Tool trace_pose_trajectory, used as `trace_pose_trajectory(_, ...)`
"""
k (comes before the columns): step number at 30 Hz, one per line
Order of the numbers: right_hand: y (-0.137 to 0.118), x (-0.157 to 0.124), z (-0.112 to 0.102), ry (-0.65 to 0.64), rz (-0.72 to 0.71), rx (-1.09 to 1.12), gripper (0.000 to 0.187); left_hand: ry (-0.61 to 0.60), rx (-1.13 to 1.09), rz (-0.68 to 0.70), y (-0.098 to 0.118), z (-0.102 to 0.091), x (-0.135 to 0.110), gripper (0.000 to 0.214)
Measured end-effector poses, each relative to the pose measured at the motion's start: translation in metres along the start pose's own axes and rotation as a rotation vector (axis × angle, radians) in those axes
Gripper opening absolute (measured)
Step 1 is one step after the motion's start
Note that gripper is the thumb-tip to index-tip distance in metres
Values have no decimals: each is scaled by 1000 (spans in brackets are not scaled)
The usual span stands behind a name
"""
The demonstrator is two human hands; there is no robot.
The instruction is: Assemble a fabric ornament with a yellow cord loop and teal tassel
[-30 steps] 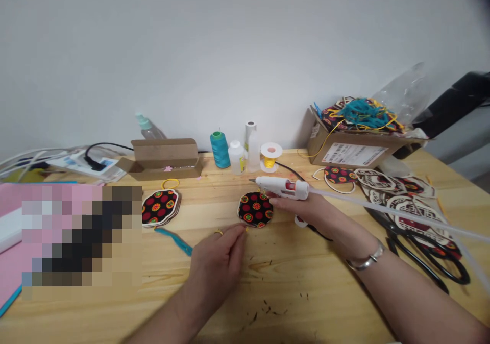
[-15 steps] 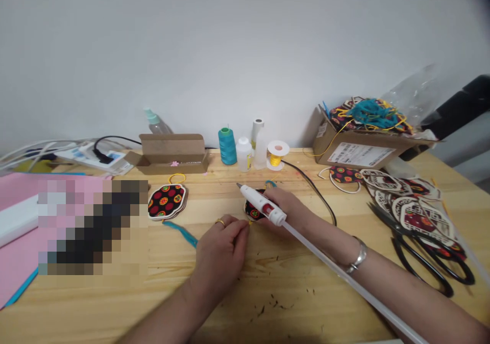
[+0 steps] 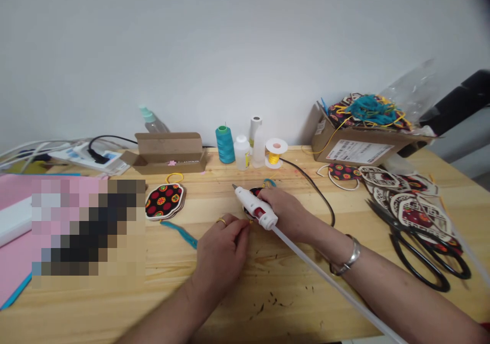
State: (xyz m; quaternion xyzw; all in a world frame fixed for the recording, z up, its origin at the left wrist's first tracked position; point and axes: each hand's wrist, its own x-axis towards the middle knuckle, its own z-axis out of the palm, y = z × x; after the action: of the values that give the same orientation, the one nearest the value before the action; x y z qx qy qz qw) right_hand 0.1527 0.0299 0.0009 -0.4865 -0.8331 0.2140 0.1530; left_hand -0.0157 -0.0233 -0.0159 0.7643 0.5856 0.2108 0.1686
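Observation:
My right hand (image 3: 289, 212) is closed around a white hot glue gun (image 3: 256, 209), its handle hidden by the fingers. The nozzle points up and left, and a long translucent glue stick (image 3: 306, 262) trails from the back. Under the gun lies a dark, flower-patterned piece (image 3: 255, 191), mostly covered. A short teal cord (image 3: 270, 182) shows at its far end. At its near edge the fingertips of my left hand (image 3: 224, 247) pinch a bit of yellow cord (image 3: 250, 221). Left of that hand rests a stack of similar patterned pieces (image 3: 164, 201) with a teal tassel (image 3: 179, 234).
Black scissors (image 3: 417, 252) and patterned cutouts (image 3: 421, 214) lie at right, before a full cardboard box (image 3: 356, 150). Teal thread (image 3: 225, 145), bottles (image 3: 242, 152), a yellow cord spool (image 3: 275, 152) and an open small box (image 3: 168, 160) line the wall. A black cable (image 3: 314, 178) curves behind my right hand.
The glue gun has tipped and shifted slightly left and down over the patterned piece. My left hand keeps its pinch, and the whole view has drifted a little.

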Motion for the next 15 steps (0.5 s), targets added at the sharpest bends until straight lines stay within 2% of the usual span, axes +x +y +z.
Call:
trace_pose_trajectory(5, 0, 1, 2, -10, 30, 26, 16, 11, -1, -8, 0, 1, 0, 22)
trace_pose_trajectory(10, 7, 6, 7, -1, 112, 151, 19, 47, -26, 1, 0, 3, 1, 21)
trace_pose_trajectory(15, 6, 8, 0, 10, 167, 236, 11, 69, 13, -8, 4, 2, 3, 20)
